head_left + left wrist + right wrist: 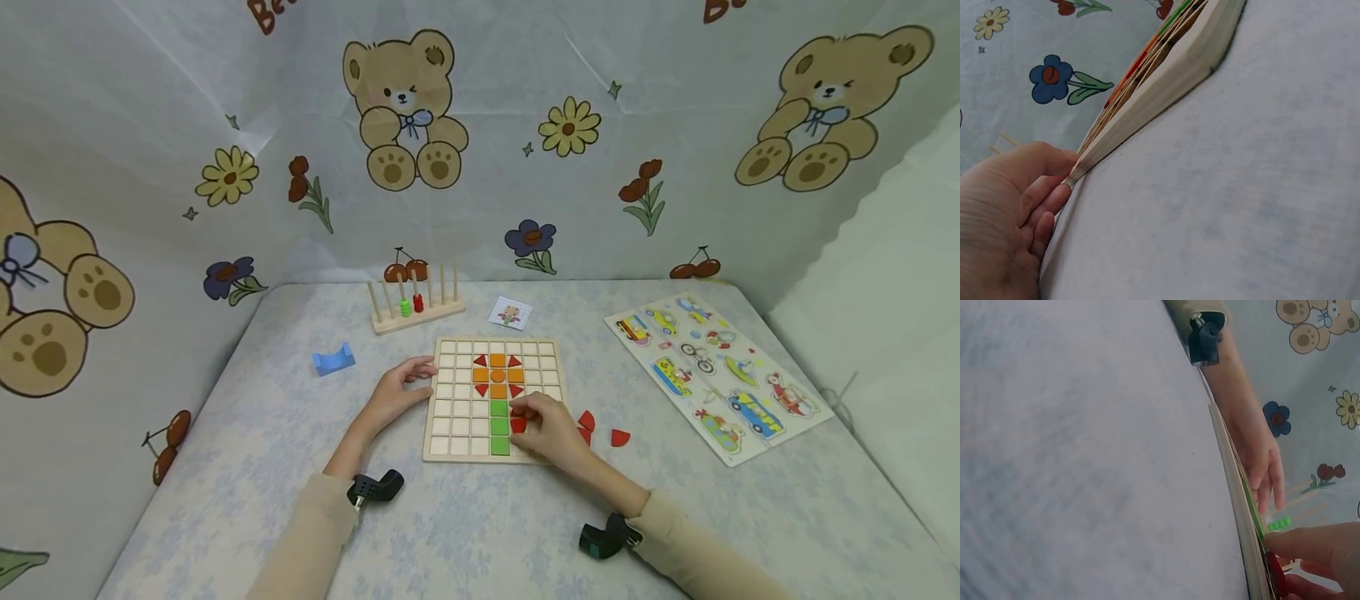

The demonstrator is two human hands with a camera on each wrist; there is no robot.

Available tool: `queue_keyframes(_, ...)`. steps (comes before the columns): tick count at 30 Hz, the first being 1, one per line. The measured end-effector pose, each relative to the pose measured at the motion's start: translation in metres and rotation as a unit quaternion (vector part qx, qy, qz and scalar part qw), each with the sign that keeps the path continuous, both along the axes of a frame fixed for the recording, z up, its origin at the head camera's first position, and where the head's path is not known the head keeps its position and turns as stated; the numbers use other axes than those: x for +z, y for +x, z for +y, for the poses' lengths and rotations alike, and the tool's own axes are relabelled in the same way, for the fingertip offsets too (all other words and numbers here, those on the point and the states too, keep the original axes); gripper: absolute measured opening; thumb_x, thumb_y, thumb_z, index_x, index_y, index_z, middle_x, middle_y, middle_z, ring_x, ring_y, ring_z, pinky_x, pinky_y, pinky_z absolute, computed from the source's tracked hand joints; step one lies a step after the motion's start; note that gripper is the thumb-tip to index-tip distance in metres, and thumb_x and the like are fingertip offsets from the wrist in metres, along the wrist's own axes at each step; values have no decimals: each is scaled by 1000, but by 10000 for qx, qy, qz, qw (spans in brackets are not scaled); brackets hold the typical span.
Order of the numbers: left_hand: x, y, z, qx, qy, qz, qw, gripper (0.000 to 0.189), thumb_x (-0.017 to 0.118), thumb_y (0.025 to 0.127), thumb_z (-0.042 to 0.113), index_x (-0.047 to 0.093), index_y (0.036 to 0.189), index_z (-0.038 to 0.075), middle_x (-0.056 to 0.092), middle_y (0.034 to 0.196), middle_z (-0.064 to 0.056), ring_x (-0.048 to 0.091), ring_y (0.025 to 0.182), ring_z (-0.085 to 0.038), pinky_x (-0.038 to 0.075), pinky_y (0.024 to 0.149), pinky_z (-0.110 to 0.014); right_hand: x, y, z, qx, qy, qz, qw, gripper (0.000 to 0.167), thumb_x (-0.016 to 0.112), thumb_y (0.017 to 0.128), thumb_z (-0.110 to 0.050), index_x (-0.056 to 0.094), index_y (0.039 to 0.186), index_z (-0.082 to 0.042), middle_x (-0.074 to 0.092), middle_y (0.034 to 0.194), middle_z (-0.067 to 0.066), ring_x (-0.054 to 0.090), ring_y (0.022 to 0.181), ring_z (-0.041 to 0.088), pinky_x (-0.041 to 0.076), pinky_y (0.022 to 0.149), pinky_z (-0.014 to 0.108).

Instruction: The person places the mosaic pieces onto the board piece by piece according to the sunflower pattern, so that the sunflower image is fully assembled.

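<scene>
A wooden grid board (452, 446) lies flat on the table. On it, orange squares (497, 360) surround an orange disc (498, 376), with red triangles (481, 361) at the diagonals. Below them runs a column of green squares (499, 426). My left hand (396, 392) touches the board's left edge with its fingertips, fingers loosely bent. Over the lower right cells, my right hand (551, 429) pinches a red piece (1277, 575) between thumb and fingers, beside the green column. The fingers partly cover this piece.
Loose red quarter-circle pieces (619, 437) lie right of the board. Behind it stand a peg rack (420, 317) with green and red beads and a small picture card (511, 313). A blue holder (333, 359) sits left; a vehicle puzzle board (716, 375) lies right.
</scene>
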State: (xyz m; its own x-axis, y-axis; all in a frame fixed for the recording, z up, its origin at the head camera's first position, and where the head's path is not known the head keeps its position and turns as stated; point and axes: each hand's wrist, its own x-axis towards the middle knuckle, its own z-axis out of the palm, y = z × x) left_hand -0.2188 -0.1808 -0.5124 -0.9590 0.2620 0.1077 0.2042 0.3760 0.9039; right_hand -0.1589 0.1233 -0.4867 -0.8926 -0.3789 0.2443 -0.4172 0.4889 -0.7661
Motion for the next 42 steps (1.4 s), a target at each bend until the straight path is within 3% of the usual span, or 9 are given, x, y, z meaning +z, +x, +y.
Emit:
queue_keyframes(6,1,-2,1,-3,140,-12,9999,53,70,91,8,53,141,4,66,126,-19,60,119,-35,40,104,-49,1,-1,0,18,-75,205,9998,37,82,76,1,70,110,4,69,94,12,60,85,27,52,78,27)
queue_keyframes(17,0,2,2,16,81,-55,10000,53,70,91,9,53,141,4,67,126,-16,60,118,-31,41,100,-37,-4,2,1,65,-240,237,9994,31,81,77,1,71,107,2,69,93,11,61,82,25,51,74,25)
queue_keyframes(23,-1,1,0,64,86,-120,9999,52,70,92,8,54,141,6,67,126,-15,60,119,-31,40,102,-43,6,1,26,-386,-112,126,9991,27,74,84,4,70,110,1,70,94,10,61,81,16,52,72,24)
queue_keyframes(31,0,0,-1,16,119,-87,9999,52,69,92,9,53,142,6,67,127,-16,59,119,-33,40,103,-44,4,-2,80,-1361,501,-26,9894,31,77,81,3,69,111,3,70,94,11,61,83,22,50,71,25)
queue_keyframes(42,0,1,0,17,157,-63,9999,52,70,92,9,54,141,5,67,126,-16,60,119,-32,41,102,-39,-1,-5,91,-1399,526,-279,9884,33,73,84,3,66,117,4,72,99,13,64,88,24,52,74,23)
